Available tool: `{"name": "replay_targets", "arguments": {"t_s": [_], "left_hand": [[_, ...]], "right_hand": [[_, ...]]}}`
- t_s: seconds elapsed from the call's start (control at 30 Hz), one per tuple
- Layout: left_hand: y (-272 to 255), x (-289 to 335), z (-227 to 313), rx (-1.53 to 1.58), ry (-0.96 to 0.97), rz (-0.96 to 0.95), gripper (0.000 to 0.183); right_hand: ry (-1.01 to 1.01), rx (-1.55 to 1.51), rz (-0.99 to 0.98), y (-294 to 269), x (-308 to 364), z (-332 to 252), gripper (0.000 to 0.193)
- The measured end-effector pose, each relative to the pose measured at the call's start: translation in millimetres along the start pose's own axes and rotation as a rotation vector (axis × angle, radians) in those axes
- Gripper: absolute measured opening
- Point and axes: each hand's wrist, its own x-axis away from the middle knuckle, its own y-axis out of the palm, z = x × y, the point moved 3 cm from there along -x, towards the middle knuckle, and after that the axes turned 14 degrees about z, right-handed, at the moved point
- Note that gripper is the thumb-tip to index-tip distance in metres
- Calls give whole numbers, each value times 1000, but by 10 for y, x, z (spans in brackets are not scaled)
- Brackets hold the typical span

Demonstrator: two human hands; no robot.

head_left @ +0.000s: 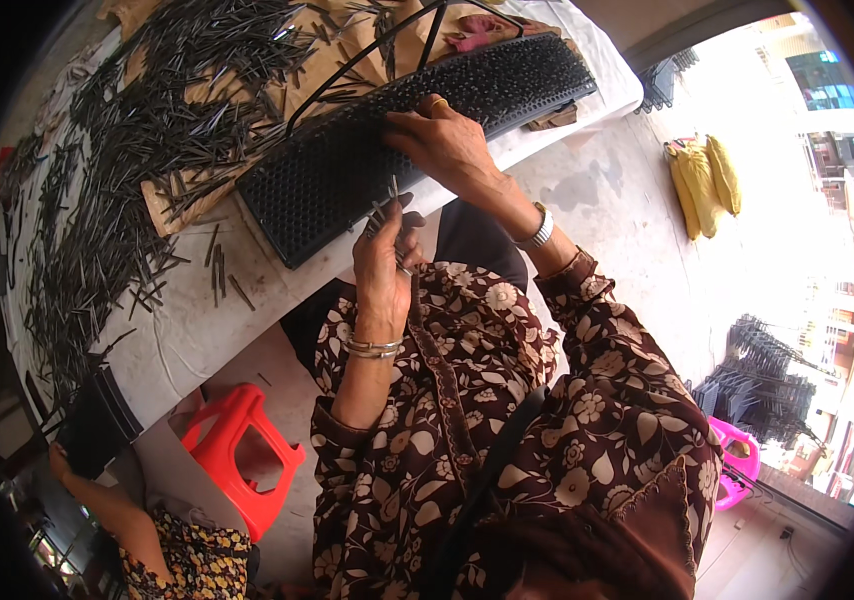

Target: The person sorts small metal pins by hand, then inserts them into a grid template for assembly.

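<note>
A long black panel [297, 205] with a honeycomb of small holes lies along the near edge of the table. Toward its right part the surface looks rough, with many small light-flecked points. My right hand [447, 150] reaches over the panel's middle, its fingers bent and pinched at the surface; whatever they hold is hidden. Just in front of the near edge, my left hand [384, 265] grips a few thin grey strips [394, 187] that stick up past its fingers. A black wire frame [367, 52] rises behind the panel.
Many loose dark strips [187, 110] are heaped on brown paper [159, 205] and white cloth [197, 340]. A red stool [252, 455] stands below the table's edge. At lower left, a co-worker's arm [112, 510] reaches to another black panel [97, 425]. Yellow sacks [704, 185] lie at right.
</note>
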Motion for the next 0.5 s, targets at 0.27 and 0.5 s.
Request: {"name": "replay_targets", "arguments": {"t_s": [0.27, 0.5], "left_hand": [[28, 31, 48, -94, 72, 33, 23], [47, 25, 25, -142, 96, 46, 24]], "right_hand": [[341, -531, -541, -172, 168, -67, 26], [417, -588, -541, -212, 233, -23, 25]]}}
